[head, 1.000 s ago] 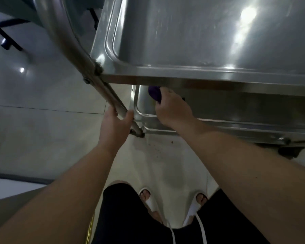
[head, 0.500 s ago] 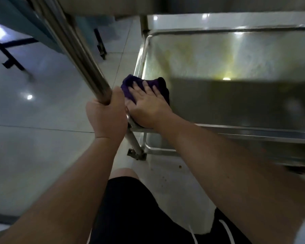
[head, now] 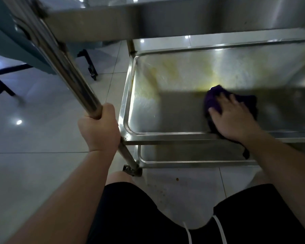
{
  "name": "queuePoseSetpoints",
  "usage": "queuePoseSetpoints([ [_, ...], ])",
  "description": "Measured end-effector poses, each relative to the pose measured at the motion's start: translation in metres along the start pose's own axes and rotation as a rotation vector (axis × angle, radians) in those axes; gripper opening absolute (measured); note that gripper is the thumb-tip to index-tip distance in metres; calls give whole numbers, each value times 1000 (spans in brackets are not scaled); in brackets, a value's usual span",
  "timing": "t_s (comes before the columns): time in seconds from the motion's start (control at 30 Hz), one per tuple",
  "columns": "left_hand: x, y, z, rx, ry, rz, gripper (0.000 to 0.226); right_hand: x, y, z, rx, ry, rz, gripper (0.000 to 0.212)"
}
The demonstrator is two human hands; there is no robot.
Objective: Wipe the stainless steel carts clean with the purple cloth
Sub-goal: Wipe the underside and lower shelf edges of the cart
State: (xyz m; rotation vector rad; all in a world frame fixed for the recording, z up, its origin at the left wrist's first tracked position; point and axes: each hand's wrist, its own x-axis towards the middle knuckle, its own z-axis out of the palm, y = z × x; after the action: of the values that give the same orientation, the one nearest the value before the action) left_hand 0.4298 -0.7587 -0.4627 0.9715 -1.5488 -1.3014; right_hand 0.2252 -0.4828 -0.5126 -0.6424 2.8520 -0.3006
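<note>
Over on the left, the left hand (head: 99, 128) is wrapped tight around the cart's slanted steel post (head: 70, 71), fingers closed on it just off the middle shelf's (head: 165, 134) near-left corner. Across to the right, the right hand (head: 233, 118) lies flat, fingers spread, pressing the purple cloth (head: 214, 98) onto that shelf by its near edge, a tail of cloth drooping over the rim.

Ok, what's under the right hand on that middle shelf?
The purple cloth, pressed flat on the shelf by the right hand. The steel beneath the cloth is hidden.
</note>
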Motion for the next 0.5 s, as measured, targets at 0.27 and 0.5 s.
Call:
queuePoseSetpoints([
  [0.27,0,-2,0,-7,-15,38,46,34,-182,33,119,78,94,73],
  [0.5,-2,-4,-3,-39,-60,90,34,35,-235,37,34,-153,-639,66],
])
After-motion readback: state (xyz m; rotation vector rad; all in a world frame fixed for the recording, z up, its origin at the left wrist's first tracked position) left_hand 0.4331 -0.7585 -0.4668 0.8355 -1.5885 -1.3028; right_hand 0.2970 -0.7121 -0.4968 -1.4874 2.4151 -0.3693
